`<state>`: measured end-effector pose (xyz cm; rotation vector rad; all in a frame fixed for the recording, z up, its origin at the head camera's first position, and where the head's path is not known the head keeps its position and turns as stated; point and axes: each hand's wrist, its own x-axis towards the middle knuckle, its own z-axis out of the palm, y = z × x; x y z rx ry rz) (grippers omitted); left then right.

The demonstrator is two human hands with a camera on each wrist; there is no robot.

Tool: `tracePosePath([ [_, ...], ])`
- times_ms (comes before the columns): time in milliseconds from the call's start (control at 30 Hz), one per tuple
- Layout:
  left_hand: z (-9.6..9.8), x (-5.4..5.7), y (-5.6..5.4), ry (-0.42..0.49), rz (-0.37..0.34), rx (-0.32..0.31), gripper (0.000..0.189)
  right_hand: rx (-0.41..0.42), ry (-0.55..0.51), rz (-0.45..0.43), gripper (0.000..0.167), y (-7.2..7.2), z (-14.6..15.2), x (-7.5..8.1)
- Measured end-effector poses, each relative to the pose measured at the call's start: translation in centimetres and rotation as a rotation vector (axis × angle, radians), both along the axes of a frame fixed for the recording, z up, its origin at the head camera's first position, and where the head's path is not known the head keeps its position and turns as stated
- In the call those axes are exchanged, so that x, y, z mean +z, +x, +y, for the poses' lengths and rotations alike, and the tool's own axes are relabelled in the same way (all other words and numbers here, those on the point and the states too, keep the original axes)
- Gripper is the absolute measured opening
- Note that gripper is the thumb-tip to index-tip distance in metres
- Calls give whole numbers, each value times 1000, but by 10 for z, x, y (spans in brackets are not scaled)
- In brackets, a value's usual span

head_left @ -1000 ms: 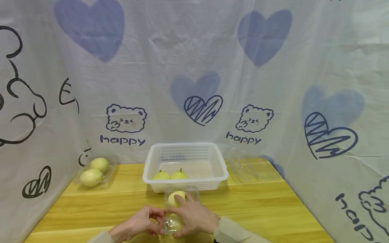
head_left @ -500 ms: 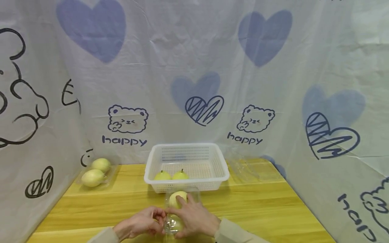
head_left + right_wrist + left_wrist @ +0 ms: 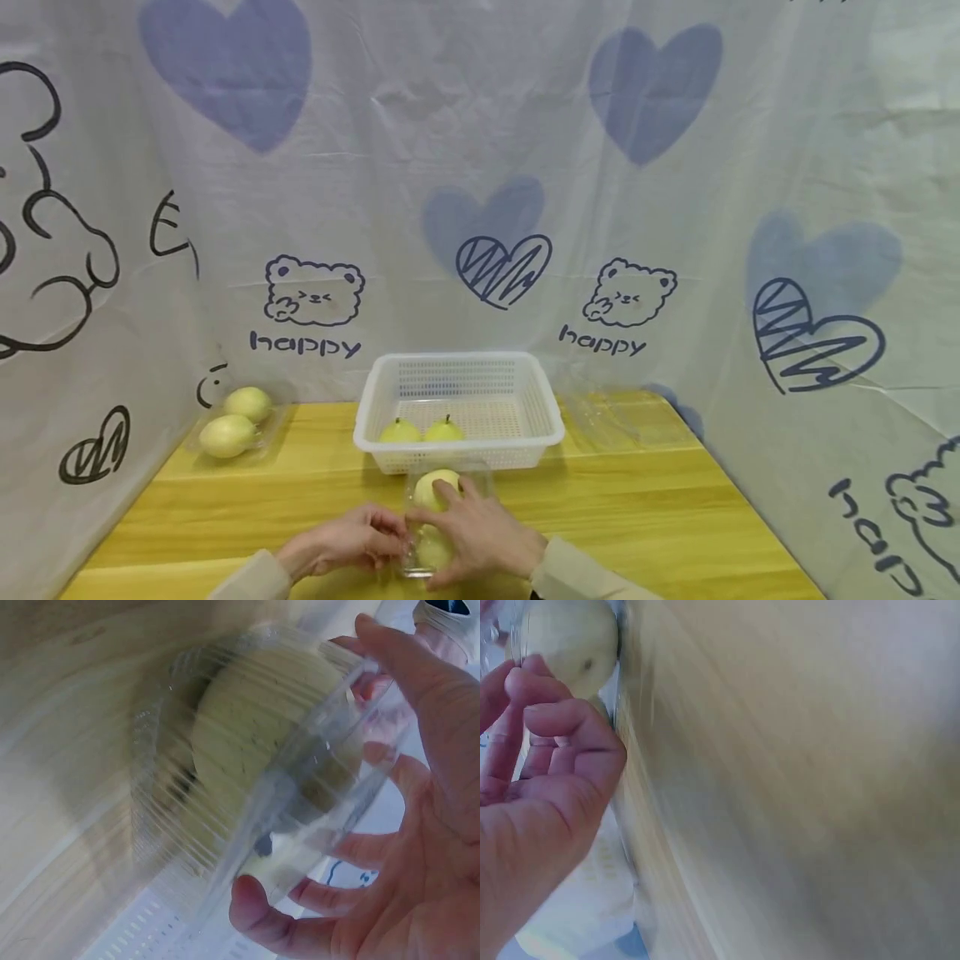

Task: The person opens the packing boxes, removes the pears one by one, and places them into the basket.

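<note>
Central in the right-wrist view, the box (image 3: 262, 784) is clear, glossy, ribbed plastic. In the head view, the mid-frame basket (image 3: 480, 458) is smooth perforated plastic, the lower-frame desk (image 3: 615, 508) smooth wood grain, the upper-frame backdrop (image 3: 480, 125) a creased, matt sheet.

Soft, even light reaches the far corners of the tabletop (image 3: 615, 508); both wrist views are dimmer and hazy, the right showing glints on the clear container (image 3: 259, 780).

I look into a curtained booth (image 3: 817, 142), its heart-and-bear printed sheeting (image 3: 375, 175) hanging round three sides of a wood-grain bench (image 3: 630, 504).
</note>
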<state>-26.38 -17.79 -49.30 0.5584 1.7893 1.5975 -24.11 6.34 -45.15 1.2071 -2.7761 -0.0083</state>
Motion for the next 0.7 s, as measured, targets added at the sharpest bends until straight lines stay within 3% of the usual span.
tracePosePath([
  [267, -2, 0, -9, -86, 110, 228, 24, -10, -18, -68, 88, -2, 3, 0],
  [467, -2, 6, -18, -151, 235, 306, 26, 7, -6, -53, 81, -3, 4, 0],
  [700, 9, 4, -28, -136, 250, 390, 58, 14, 7, -28, 78, -3, 4, -1],
])
